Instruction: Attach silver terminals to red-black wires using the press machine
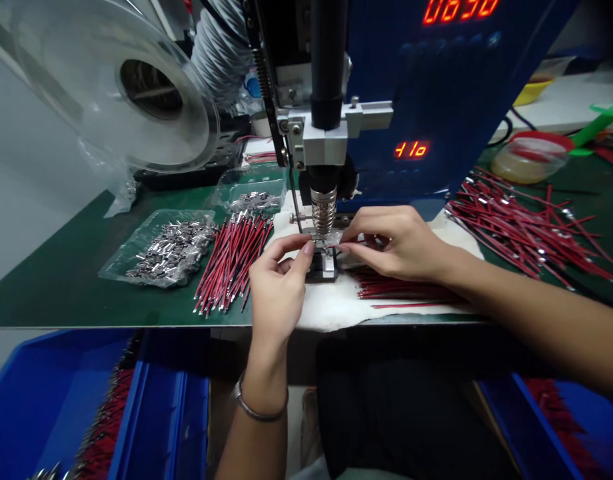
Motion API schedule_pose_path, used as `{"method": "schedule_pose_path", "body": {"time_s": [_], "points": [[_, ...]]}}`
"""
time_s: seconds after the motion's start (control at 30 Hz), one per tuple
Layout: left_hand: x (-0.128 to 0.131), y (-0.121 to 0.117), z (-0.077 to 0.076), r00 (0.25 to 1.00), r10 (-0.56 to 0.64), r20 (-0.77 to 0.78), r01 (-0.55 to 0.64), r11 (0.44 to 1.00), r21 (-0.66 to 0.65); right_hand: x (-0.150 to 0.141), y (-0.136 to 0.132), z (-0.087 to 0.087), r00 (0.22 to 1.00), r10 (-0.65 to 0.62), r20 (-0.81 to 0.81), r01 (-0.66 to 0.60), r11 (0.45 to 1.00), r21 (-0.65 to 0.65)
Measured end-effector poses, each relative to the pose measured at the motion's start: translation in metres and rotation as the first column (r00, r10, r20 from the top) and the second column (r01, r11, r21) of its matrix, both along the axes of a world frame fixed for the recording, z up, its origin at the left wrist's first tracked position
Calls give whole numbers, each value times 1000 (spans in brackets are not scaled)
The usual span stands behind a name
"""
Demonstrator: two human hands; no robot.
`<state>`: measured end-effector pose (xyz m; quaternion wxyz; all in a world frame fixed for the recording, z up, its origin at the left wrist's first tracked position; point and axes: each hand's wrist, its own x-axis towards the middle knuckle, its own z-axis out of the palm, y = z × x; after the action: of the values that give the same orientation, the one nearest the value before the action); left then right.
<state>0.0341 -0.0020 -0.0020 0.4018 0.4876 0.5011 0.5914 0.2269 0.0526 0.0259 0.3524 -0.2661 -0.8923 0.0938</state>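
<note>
One bracelet (260,408) rings the left wrist. Left hand (279,283) and right hand (401,247) meet at one metal block (328,268), under one spring-wrapped tip (323,210). The right fingers are pinched on one thin red wire (342,247) over the block; the left thumb and forefinger are nearly together — whether they hold anything, I cannot tell. Two clear trays (117,265) of small metal pieces (174,250) sit toward the counter's (101,303) left. Three large groups of red wires (234,263), too many to count, lie there — near the front edge left of the block, on one white cloth (326,312) at that edge, and toward the right. Two red readouts (411,149) glow on one blue machine (436,87).
</note>
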Motion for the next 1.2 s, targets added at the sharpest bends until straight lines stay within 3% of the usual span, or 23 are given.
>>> {"method": "schedule_pose_path", "body": {"time_s": [0.13,0.57,1.2], "points": [[-1,2,-4,999,-34,18,34,999,-16,-1,-1,0,1000,6,0,-6,1000,-14],[4,-2,-1,999,42,-16,-43,998,-39,-4,-5,0,1000,6,-15,-6,999,-38],[4,-1,0,999,40,-37,-41,999,-27,-7,-5,-1,1000,5,-23,-6,999,-41]]}}
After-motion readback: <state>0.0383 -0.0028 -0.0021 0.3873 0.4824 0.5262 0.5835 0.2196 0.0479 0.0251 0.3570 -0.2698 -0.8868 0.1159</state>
